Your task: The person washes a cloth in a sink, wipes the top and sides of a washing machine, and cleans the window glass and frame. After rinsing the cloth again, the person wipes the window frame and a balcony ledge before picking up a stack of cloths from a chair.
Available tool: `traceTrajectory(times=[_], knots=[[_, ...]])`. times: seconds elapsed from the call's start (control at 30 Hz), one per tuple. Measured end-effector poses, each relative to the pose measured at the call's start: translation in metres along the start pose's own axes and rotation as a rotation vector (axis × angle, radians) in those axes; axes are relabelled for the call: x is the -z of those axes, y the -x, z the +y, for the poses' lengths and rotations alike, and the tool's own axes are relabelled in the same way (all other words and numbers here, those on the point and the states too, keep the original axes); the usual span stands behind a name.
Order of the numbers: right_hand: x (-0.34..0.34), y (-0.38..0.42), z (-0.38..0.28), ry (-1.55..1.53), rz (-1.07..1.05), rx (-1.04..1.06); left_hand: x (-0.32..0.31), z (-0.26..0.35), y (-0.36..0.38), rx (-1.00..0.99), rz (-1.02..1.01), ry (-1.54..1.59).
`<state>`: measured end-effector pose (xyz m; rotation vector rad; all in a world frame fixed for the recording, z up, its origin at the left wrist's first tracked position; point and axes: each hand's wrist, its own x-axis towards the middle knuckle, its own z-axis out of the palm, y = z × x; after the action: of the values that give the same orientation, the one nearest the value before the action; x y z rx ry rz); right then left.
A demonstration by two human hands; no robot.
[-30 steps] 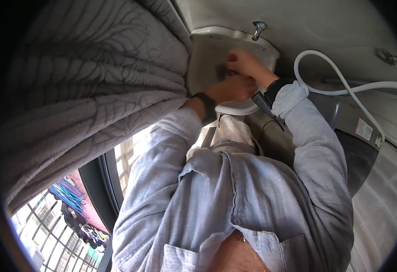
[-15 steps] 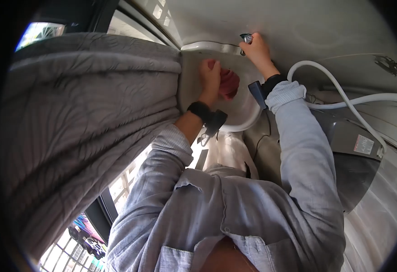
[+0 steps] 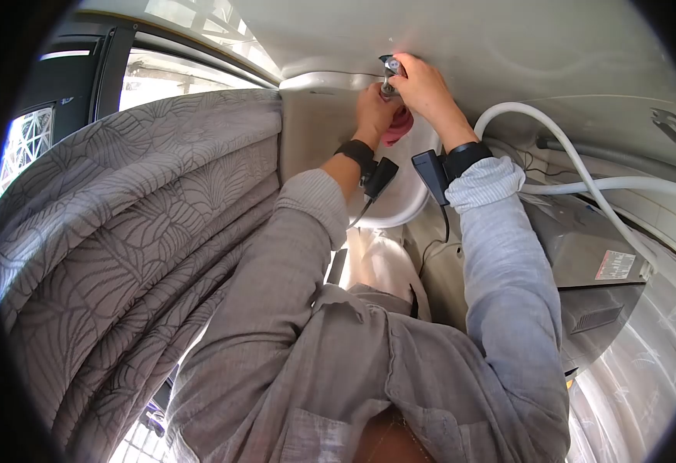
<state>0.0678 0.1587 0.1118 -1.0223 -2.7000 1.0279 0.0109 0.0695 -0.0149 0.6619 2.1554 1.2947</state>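
Observation:
At the wall behind the white basin (image 3: 330, 81), my right hand (image 3: 425, 86) is closed on a small metal tap (image 3: 391, 68). My left hand (image 3: 374, 114) is closed on a red cloth (image 3: 397, 128), just below the tap and beside the right hand's fingers. The cloth hangs down over the inside of the basin, partly hidden by the left hand. Whether water runs from the tap cannot be made out.
A grey patterned curtain (image 3: 145, 208) hangs along the left, beside a window (image 3: 183, 77). On the right, a white hose (image 3: 558, 131) loops over a grey machine (image 3: 585, 239). Black straps with small devices sit on both wrists.
My left hand has moved up and right with the red cloth, from the middle of the basin to the tap. My right hand stays at the tap while the view has shifted.

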Motion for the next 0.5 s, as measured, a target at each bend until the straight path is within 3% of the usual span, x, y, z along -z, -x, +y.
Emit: traceTrajectory(times=[0.07, 0.27, 0.37, 0.5], knots=[[0.002, 0.0, 0.002, -0.02, -0.009, 0.006, -0.013, -0.018, -0.007, -0.103, -0.011, -0.062], [-0.002, 0.0, 0.007, -0.036, 0.025, 0.027, -0.011, 0.0, 0.008, 0.042, 0.061, 0.12], [-0.001, 0.001, 0.007, -0.041, 0.038, 0.025, -0.008, 0.006, 0.005, -0.093, 0.109, -0.012], [-0.002, 0.005, 0.01, -0.107, 0.05, -0.031, -0.004, 0.016, 0.004, -0.032, 0.091, -0.033]])
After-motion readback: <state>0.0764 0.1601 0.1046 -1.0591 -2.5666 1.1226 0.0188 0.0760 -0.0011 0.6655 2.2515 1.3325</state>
